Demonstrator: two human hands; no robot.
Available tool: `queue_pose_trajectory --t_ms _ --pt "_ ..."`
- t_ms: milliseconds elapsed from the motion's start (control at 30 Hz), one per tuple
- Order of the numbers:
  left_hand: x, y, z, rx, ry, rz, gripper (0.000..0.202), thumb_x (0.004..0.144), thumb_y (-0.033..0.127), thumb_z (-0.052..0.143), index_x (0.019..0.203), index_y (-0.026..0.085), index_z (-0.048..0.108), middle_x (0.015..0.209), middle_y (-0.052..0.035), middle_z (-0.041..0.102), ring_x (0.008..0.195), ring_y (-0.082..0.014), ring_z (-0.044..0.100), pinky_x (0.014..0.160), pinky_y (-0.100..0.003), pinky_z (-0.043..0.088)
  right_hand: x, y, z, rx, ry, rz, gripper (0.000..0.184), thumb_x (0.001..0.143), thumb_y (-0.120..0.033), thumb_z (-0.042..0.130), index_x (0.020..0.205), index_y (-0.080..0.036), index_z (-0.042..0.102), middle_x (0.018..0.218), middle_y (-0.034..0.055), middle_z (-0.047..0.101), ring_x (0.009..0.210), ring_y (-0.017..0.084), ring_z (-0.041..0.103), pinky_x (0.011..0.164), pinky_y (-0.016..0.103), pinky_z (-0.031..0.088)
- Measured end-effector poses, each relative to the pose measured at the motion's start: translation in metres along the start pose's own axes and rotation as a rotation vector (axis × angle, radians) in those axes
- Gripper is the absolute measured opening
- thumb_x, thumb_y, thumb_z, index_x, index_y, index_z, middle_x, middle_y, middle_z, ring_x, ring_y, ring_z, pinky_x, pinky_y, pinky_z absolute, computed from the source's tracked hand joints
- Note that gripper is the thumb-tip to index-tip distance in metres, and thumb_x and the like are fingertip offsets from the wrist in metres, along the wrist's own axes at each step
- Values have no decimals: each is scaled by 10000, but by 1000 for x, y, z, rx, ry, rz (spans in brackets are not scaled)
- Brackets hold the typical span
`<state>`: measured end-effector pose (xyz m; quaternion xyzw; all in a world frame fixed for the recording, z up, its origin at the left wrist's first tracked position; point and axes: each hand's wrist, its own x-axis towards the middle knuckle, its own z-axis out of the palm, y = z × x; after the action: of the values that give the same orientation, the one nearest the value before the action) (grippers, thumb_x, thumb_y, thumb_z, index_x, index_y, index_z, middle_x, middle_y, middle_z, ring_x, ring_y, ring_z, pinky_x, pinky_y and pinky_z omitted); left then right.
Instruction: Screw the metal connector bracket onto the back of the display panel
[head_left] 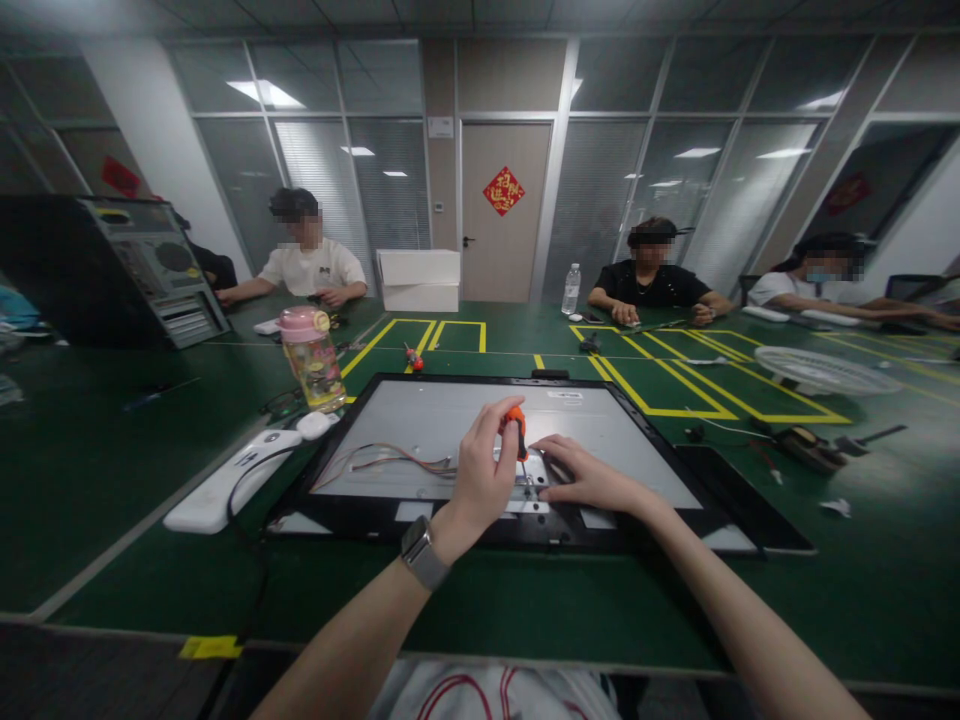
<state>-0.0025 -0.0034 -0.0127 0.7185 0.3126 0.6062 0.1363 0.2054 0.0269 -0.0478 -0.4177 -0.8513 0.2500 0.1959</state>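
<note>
A monitor panel (420, 400) lies face down on the green table, its grey back and black frame showing. My left hand (484, 470), a watch on its wrist, is closed round an orange-handled screwdriver (516, 428) held upright over a small metal plate (525, 492) near the panel's lower edge. My right hand (589, 475) rests flat beside the screwdriver tip, fingers pressed on the plate. A bundle of coloured wires (390, 458) runs across the panel to the left of my hands.
A pink-lidded bottle (313, 358), a white keyboard-like slab (225, 482) and a computer case (142, 265) stand at left. A second screwdriver (412, 358) and white boxes (418, 280) lie farther back. Three people sit across the table. A fan grille (817, 368) lies right.
</note>
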Motion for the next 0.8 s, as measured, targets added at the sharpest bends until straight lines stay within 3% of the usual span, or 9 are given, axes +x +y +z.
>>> queue_pose_trajectory --t_ms 800 --pt "1 1 0 7 -10 -1 266 957 193 388 1184 197 526 1003 -64 622 908 -165 592 833 -306 475 0 -9 -2 5 -5 20 595 761 -438 692 1271 -209 489 1277 101 480 1201 280 450 1055 429 361"
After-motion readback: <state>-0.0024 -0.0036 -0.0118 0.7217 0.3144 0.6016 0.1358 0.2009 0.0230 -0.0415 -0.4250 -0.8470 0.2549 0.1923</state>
